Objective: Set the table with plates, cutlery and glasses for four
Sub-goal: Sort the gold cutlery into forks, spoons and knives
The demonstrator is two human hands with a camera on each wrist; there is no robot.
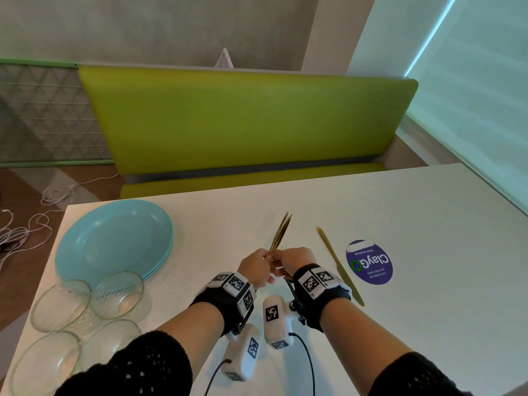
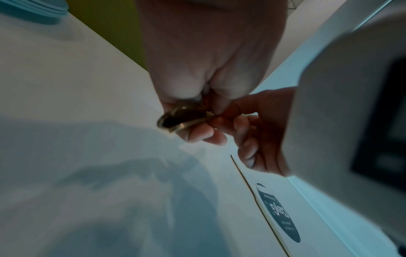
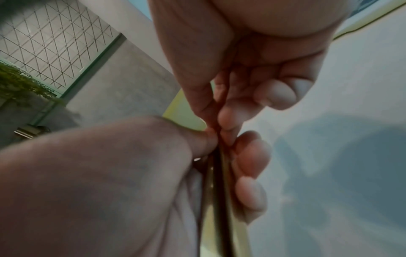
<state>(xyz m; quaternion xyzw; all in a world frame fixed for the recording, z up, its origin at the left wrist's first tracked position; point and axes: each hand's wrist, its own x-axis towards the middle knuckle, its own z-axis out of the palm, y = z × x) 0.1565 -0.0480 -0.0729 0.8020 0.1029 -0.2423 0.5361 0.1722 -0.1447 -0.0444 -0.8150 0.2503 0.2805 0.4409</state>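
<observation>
Above the middle of the white table (image 1: 228, 221), both hands meet on a bunch of gold cutlery (image 1: 281, 232) that sticks up and away from me. My left hand (image 1: 257, 265) grips the handles; their ends (image 2: 182, 116) show below its fist. My right hand (image 1: 288, 260) pinches one piece (image 3: 216, 167) of the bunch between thumb and fingers. One gold knife (image 1: 340, 267) lies flat on the table to the right. A stack of turquoise plates (image 1: 114, 241) sits at the left, with several clear glass bowls (image 1: 118, 294) in front of it.
A round purple sticker (image 1: 371, 262) is stuck to the table right of the knife. A green bench (image 1: 243, 118) runs along the far side. White cables (image 1: 25, 230) lie on the floor at the left. A window blind (image 1: 471, 81) fills the right.
</observation>
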